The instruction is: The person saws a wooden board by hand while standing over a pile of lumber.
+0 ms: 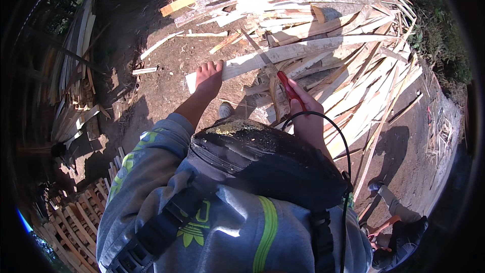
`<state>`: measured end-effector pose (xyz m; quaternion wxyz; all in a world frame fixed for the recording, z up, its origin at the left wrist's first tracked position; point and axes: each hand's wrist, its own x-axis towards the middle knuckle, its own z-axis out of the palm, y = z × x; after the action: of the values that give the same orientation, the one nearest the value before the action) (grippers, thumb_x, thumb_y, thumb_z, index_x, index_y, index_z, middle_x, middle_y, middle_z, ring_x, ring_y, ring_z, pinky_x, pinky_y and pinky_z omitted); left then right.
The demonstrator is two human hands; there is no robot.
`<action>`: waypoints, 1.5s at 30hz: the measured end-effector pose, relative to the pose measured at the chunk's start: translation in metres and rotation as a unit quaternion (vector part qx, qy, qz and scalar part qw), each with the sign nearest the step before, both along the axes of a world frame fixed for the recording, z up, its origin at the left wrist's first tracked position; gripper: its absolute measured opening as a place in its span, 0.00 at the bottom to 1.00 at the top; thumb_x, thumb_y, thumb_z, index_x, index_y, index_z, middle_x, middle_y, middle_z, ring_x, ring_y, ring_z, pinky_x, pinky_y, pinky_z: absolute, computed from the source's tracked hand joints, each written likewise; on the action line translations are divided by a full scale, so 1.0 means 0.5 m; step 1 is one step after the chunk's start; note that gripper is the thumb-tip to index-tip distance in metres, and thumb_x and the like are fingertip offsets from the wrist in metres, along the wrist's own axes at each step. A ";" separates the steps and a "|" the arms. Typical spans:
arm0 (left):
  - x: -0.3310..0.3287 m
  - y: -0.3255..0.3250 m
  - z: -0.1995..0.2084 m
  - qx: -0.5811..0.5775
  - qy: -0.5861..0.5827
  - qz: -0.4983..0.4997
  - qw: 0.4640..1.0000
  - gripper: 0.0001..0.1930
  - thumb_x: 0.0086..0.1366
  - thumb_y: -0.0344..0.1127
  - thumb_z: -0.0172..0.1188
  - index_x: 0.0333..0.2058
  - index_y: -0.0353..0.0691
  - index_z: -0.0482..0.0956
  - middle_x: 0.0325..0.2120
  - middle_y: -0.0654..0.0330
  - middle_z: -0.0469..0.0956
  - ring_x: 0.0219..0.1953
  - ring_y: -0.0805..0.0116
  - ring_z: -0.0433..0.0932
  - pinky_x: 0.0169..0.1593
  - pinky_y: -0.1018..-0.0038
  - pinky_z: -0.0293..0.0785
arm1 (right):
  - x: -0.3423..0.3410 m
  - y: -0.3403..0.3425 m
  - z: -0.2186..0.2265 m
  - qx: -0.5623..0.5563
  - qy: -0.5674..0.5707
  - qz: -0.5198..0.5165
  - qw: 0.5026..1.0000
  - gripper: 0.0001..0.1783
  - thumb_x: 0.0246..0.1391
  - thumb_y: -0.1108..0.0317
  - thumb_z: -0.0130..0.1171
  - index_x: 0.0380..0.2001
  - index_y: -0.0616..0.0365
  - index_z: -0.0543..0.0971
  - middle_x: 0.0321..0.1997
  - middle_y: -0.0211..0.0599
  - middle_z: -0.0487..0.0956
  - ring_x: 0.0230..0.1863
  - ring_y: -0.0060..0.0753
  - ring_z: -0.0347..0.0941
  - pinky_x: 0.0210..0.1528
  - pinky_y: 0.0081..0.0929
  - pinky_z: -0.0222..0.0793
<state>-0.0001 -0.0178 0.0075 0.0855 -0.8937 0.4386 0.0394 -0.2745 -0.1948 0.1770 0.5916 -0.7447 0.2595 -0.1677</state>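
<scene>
My left hand [208,80] grips a long pale wooden board [308,48] near its left end, the fingers curled over it. In my right hand [309,116] is the red handle of a handsaw [289,90]. Its thin blade runs up and to the left across the board, to the right of my left hand. Whether the teeth have cut into the wood is too small to tell. Under the blade and handle lie rough pieces of wood [275,96], partly in shadow.
A large heap of rough boards and slabs [348,12] spreads over the far right. Loose offcuts [160,44] lie on the bare soil. More planks [76,71] lean at the left, with stacked wood strips [76,222] at lower left. Another person [399,227] is at lower right. A black cable [348,156] loops near my right arm.
</scene>
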 end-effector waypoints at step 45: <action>0.007 -0.005 0.021 0.059 0.023 0.021 0.998 0.33 0.71 0.34 0.59 0.73 0.51 0.64 0.56 0.49 0.75 0.61 0.48 0.76 0.61 0.52 0.69 | -0.001 0.005 -0.088 0.119 -0.033 0.016 0.992 0.27 0.70 0.82 0.44 0.71 0.68 0.69 0.75 0.51 0.73 0.77 0.38 0.67 0.78 0.32 0.60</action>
<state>0.0034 -0.0203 0.0182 0.1271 -0.8950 0.4186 0.0875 -0.2748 -0.1924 0.1329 0.6868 -0.6670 0.2461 -0.1511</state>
